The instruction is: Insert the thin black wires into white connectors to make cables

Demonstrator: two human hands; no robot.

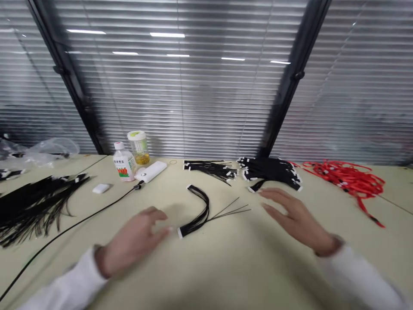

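A curved black cable bundle [204,215] with white end connectors lies on the pale table between my hands, its loose thin wires pointing right. My left hand [134,241], slightly blurred, is just left of the bundle's lower connector, thumb and fingers apart and holding nothing. Over the table on the right, my right hand [295,219] has its thumb and fingers apart, with nothing in them. Its fingertips are near a pile of black cables [272,168] with white connectors. A smaller group of black wires [209,168] lies left of that pile.
Red cables [351,178] are heaped at the right. A bottle [124,162], a lidded jar [139,148], a white device [151,171] with a black cord and a small white block [101,188] are left of centre. More black cables [35,198] spread far left, below plastic bags [51,150].
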